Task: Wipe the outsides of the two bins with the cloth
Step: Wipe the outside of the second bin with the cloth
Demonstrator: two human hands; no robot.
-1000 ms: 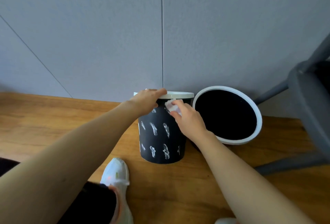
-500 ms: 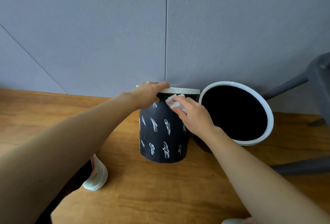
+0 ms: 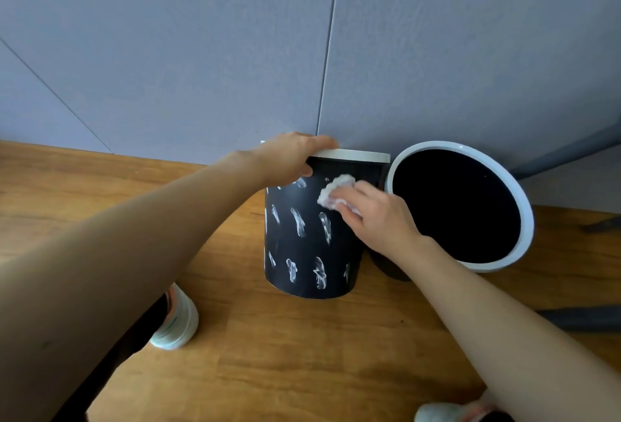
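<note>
Our left hand (image 3: 289, 157) curls over the rim of the patterned bin (image 3: 311, 236); our right hand (image 3: 373, 209) presses the soft, crumpled cloth (image 3: 336, 191) to its upper wall; the bin looks light, so the rim is the steadying hold; the second bin (image 3: 462, 206) stands just beside; wooden floor (image 3: 302, 354), grey wall (image 3: 201, 51).

no readable text, perhaps too blurred
</note>
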